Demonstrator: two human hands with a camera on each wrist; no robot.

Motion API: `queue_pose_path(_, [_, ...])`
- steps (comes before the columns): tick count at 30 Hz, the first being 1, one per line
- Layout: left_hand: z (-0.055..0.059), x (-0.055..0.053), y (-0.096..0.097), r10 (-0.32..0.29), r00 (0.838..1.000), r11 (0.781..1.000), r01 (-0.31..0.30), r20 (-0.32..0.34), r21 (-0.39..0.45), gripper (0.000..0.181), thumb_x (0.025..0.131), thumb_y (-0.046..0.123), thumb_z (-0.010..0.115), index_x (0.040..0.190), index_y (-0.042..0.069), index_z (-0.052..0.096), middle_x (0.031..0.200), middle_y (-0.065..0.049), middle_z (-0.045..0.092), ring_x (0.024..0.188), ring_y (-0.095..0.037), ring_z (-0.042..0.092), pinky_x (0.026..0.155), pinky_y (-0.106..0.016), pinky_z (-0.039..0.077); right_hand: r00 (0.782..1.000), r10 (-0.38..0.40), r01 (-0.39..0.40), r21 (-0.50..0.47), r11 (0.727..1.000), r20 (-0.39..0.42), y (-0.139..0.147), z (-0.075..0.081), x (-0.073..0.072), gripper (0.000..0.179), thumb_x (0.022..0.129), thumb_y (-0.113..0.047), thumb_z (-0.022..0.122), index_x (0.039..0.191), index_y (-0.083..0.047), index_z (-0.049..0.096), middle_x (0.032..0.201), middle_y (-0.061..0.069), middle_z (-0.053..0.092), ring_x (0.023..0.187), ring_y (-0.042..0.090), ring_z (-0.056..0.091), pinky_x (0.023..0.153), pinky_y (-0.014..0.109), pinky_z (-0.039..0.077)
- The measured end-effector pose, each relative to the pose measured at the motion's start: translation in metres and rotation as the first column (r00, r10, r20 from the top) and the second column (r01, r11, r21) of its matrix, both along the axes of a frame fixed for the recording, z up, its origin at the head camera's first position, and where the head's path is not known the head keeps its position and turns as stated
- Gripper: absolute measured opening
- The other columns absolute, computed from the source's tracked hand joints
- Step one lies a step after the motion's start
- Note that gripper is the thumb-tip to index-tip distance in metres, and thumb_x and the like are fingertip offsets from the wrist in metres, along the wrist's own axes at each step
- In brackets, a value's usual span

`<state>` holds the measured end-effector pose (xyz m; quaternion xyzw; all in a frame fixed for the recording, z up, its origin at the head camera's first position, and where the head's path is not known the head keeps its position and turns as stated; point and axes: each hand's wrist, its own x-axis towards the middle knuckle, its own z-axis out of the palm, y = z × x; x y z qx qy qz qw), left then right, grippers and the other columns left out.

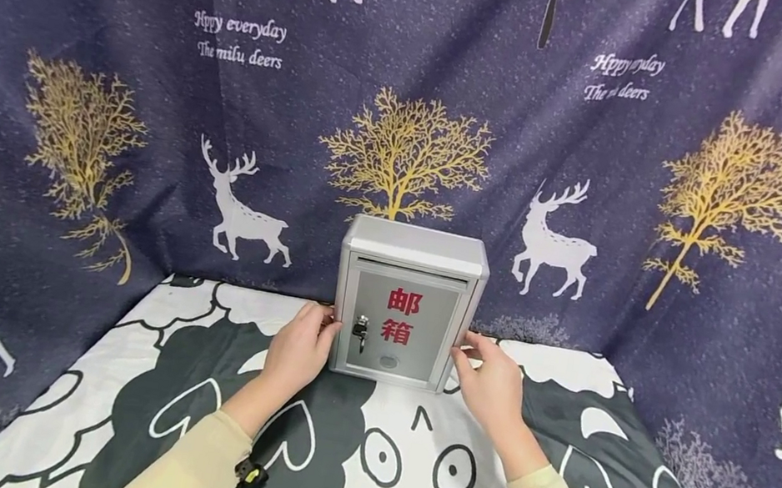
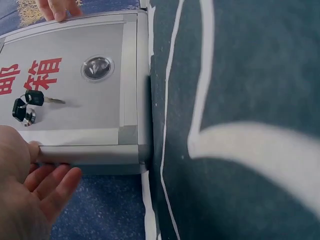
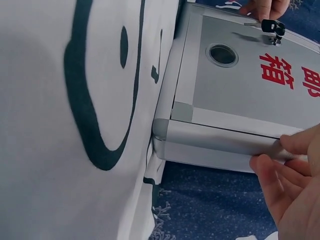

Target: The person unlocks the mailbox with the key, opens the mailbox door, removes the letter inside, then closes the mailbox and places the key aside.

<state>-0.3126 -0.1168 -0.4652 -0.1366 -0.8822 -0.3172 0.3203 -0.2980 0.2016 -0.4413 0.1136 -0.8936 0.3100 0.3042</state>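
A silver metal mailbox (image 1: 423, 358) with red characters (image 1: 400, 317) on its door stands upright on the patterned cloth. A slot (image 1: 409, 272) runs across its top front, and keys (image 2: 35, 97) hang from the lock on the left. Low on the door is a round window (image 3: 222, 55). My left hand (image 1: 299, 348) holds the left side, thumb at the front edge and fingers along the side wall in the left wrist view. On the opposite side, my right hand (image 1: 493, 386) holds the other edge between thumb and fingers.
The cloth (image 1: 418, 467) has a black-and-white cartoon print. Close behind the mailbox hangs a dark blue curtain (image 1: 449, 59) with deer and golden trees, which also encloses the left and right sides. Both sleeves carry small black wrist devices (image 1: 250, 473).
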Motion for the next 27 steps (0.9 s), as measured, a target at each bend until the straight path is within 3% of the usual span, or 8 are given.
queue_pose_path(8, [-0.002,0.000,0.002,0.004,0.999,1.000,-0.003,-0.044,0.019,0.013,0.108,0.015,0.075,0.111,0.003,0.072,0.104,-0.008,0.070,0.091,-0.025,0.075,0.074,-0.047,0.062,1.000,-0.006,0.006,0.005,1.000,-0.008,0.002,-0.002,-0.004,0.026,0.102,-0.013,0.083,0.125,-0.004,0.080,0.107,0.012,0.084,0.089,0.029,0.081,0.071,0.048,0.065])
queue_pose_path(16, [-0.003,0.000,0.001,0.002,1.000,0.999,-0.002,-0.001,0.035,0.014,0.107,0.018,0.076,0.112,0.006,0.072,0.104,-0.007,0.069,0.093,-0.024,0.076,0.075,-0.047,0.062,1.000,-0.022,0.021,0.025,0.999,0.019,0.002,0.002,-0.001,0.027,0.103,-0.016,0.080,0.127,-0.004,0.079,0.111,0.012,0.084,0.093,0.029,0.081,0.073,0.048,0.064])
queue_pose_path(21, [-0.002,0.001,0.000,-0.006,1.000,0.999,0.006,0.022,0.034,0.016,0.108,0.020,0.076,0.114,0.005,0.072,0.105,-0.006,0.070,0.095,-0.025,0.076,0.076,-0.048,0.062,0.990,-0.068,0.079,0.092,0.993,-0.121,0.001,0.005,0.005,0.021,0.103,-0.018,0.079,0.121,-0.007,0.080,0.105,0.009,0.084,0.078,0.024,0.079,0.059,0.046,0.057])
queue_pose_path(27, [-0.001,0.000,-0.001,-0.011,1.000,0.999,0.010,0.026,0.045,0.017,0.108,0.020,0.076,0.115,0.005,0.073,0.107,-0.007,0.070,0.096,-0.026,0.076,0.076,-0.049,0.062,0.947,-0.030,0.081,0.146,0.986,-0.320,-0.006,0.008,0.010,0.017,0.101,-0.019,0.081,0.113,-0.007,0.080,0.097,0.009,0.082,0.060,0.017,0.071,0.045,0.037,0.048])
